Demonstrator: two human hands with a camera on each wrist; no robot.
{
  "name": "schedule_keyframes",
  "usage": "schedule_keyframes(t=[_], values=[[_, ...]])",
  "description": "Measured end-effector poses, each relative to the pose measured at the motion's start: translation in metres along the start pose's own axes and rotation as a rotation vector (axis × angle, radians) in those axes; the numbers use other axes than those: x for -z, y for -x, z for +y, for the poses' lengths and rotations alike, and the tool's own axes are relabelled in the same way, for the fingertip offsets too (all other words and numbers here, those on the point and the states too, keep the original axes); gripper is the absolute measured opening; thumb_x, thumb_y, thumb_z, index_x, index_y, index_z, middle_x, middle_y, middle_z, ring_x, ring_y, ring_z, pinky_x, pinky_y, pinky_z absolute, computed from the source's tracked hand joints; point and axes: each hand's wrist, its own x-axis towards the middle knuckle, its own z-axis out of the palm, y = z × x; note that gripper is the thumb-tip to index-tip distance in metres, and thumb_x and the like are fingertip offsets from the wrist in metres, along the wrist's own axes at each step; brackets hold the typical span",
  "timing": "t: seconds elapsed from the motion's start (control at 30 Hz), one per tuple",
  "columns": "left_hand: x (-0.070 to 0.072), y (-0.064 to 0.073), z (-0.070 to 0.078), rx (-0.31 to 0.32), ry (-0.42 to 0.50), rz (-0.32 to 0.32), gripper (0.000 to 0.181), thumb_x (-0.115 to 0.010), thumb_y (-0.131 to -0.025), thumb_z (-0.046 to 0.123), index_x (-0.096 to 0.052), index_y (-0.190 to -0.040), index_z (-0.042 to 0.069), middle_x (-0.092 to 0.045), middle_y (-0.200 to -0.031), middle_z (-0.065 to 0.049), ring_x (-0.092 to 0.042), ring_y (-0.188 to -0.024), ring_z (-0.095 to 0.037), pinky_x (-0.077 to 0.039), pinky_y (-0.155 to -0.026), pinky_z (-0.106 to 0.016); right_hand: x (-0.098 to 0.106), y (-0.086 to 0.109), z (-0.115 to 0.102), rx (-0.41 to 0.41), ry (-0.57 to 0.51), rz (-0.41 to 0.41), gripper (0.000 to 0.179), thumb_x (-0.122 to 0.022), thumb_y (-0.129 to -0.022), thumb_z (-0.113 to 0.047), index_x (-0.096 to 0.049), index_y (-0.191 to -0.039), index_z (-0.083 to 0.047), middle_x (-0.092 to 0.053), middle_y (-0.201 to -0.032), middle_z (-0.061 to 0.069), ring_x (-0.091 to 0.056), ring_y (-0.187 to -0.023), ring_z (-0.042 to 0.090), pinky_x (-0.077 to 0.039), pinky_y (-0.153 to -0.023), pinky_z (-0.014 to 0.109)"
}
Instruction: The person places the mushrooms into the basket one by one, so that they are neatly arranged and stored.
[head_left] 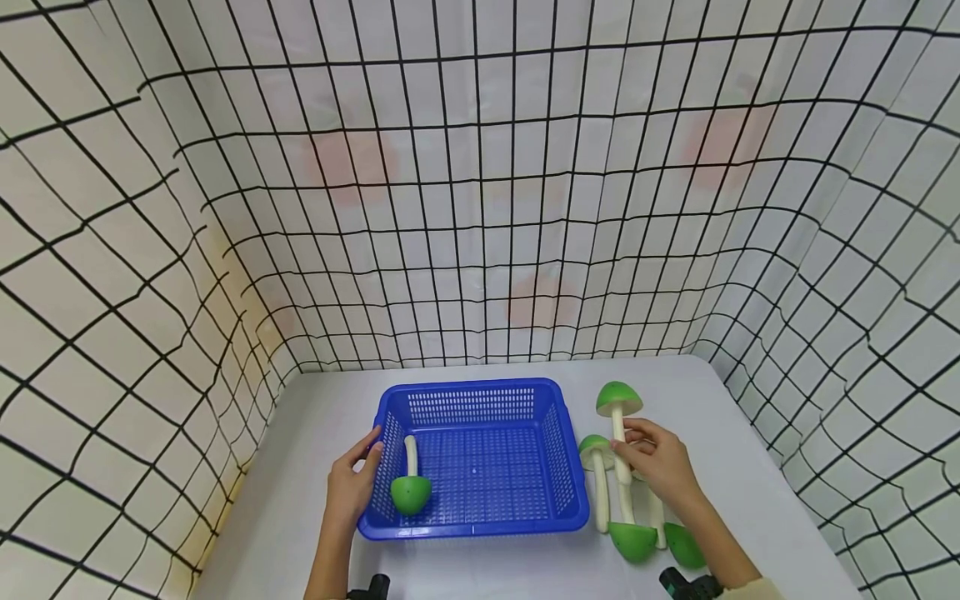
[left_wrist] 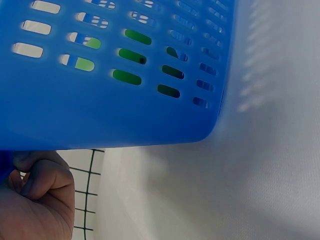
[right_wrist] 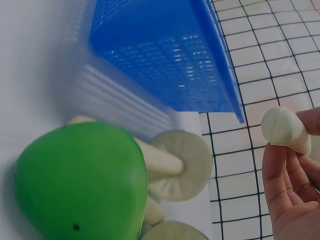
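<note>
A blue plastic basket [head_left: 474,530] with slotted walls stands on the table. My left hand [head_left: 352,483] grips its left rim, fingers curled at the edge in the left wrist view. Inside, at the left, lies one toy mushroom [head_left: 410,495] with a green cap and pale stem. Right of the basket, my right hand [head_left: 663,467] pinches another green-capped mushroom [head_left: 618,399] by its stem, cap pointing away from me. The right wrist view shows the rounded stem end [right_wrist: 281,129] between thumb and fingers. Below that hand, several similar mushrooms [head_left: 632,543] lie in a loose group.
Black wire grid panels [head_left: 480,225] with whitish sheeting behind them enclose the white table [head_left: 300,467] at the back and both sides. Dark wrist devices [head_left: 678,583] show at the bottom edge.
</note>
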Motion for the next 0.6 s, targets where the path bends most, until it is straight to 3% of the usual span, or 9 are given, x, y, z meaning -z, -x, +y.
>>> schedule_keyframes(t=[0.6], values=[[-0.001,0.000,-0.002,0.008,0.002,-0.013,0.053,-0.049,-0.092,0.061,-0.053,-0.138,0.036,-0.061,-0.119,-0.011,-0.056,-0.105,-0.028,-0.044,-0.079,-0.033,-0.031,-0.007,-0.032,0.014,-0.045,-0.041,0.050,-0.073,-0.087,-0.034,-0.059,-0.129,-0.011,-0.065,-0.105,0.012,-0.065,-0.079,0.007,-0.056,-0.068,0.032]])
